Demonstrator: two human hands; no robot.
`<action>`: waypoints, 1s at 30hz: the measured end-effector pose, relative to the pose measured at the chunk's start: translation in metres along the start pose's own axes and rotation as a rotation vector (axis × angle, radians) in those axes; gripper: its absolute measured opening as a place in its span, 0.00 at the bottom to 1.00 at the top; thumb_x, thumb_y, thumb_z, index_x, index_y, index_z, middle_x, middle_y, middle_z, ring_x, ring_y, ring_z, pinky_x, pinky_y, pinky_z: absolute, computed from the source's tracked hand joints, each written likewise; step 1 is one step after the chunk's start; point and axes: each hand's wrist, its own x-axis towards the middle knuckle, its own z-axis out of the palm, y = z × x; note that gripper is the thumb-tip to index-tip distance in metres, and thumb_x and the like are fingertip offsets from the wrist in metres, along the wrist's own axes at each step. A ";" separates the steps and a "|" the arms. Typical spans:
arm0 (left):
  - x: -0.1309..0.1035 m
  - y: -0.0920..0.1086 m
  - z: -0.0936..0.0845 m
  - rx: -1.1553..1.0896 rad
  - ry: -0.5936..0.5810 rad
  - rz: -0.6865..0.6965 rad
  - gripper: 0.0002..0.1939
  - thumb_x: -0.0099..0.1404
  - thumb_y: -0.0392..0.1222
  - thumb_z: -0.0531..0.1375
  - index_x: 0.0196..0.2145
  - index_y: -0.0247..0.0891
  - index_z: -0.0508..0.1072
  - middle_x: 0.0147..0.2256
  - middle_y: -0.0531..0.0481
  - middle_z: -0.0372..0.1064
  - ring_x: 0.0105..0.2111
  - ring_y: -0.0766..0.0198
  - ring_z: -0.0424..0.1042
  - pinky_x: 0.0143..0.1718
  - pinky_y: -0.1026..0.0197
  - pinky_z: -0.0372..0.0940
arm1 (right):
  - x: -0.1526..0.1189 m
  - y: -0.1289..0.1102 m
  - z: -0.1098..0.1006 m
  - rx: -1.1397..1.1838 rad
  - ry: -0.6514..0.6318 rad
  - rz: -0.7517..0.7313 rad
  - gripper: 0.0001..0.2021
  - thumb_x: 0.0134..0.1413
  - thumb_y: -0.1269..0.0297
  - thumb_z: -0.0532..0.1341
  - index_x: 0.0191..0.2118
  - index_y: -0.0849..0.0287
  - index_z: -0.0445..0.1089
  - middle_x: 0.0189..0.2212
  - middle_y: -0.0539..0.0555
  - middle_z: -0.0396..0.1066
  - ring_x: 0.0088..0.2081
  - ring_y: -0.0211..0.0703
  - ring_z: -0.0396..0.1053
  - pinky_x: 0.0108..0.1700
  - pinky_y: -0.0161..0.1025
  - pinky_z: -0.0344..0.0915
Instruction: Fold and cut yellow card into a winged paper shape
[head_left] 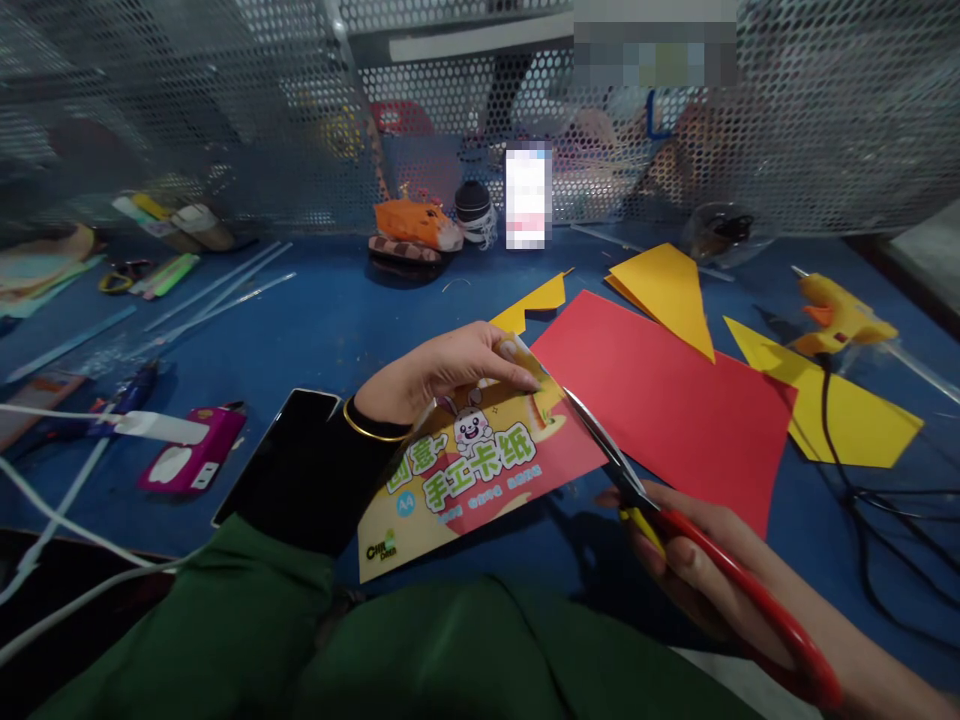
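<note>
My left hand [469, 368] pinches the upper part of a printed sheet of card [480, 480] with a cartoon rabbit and Chinese lettering, holding it raised and tilted over the table. In my right hand [705, 560] are scissors [757, 600] with red and yellow handles. Their metal blades point up and left and meet the right edge of the printed card. Behind the card lies a red sheet of paper [667, 390]. Yellow paper pieces [664, 285] rest on and around it.
A yellow glue gun [847, 315] with a black cable lies at the right. A dark phone [277, 455] and a magenta box [196, 450] are left of my sleeve. At the back stand a lit phone [527, 198] and an orange pouch [416, 223], before a perforated metal panel [247, 120].
</note>
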 end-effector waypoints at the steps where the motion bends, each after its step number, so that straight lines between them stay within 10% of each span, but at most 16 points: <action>1: 0.001 -0.002 0.000 0.005 -0.006 0.000 0.05 0.52 0.37 0.71 0.28 0.34 0.82 0.18 0.51 0.72 0.14 0.69 0.67 0.14 0.69 0.56 | 0.000 -0.001 0.001 -0.006 0.003 -0.008 0.33 0.53 0.32 0.59 0.51 0.56 0.67 0.22 0.45 0.57 0.19 0.29 0.48 0.18 0.30 0.42; 10: -0.005 -0.008 0.004 -0.147 -0.118 -0.068 0.08 0.52 0.37 0.72 0.32 0.34 0.83 0.25 0.46 0.78 0.18 0.66 0.72 0.19 0.68 0.64 | 0.005 0.000 0.001 -0.090 -0.034 0.009 0.36 0.52 0.29 0.56 0.53 0.56 0.64 0.25 0.47 0.59 0.19 0.30 0.49 0.17 0.30 0.43; 15: -0.008 -0.002 0.006 -0.108 -0.094 -0.115 0.07 0.51 0.36 0.72 0.30 0.33 0.82 0.23 0.46 0.77 0.17 0.66 0.72 0.17 0.67 0.64 | 0.010 0.007 -0.005 -0.222 -0.093 -0.105 0.27 0.57 0.33 0.54 0.37 0.55 0.64 0.22 0.45 0.54 0.19 0.31 0.48 0.17 0.31 0.44; 30: -0.005 -0.002 0.003 0.015 -0.087 -0.064 0.09 0.51 0.39 0.72 0.31 0.33 0.82 0.22 0.48 0.75 0.16 0.68 0.68 0.15 0.68 0.59 | 0.012 0.001 0.001 -0.427 0.136 -0.176 0.24 0.56 0.36 0.58 0.39 0.54 0.72 0.22 0.46 0.56 0.24 0.36 0.51 0.25 0.35 0.51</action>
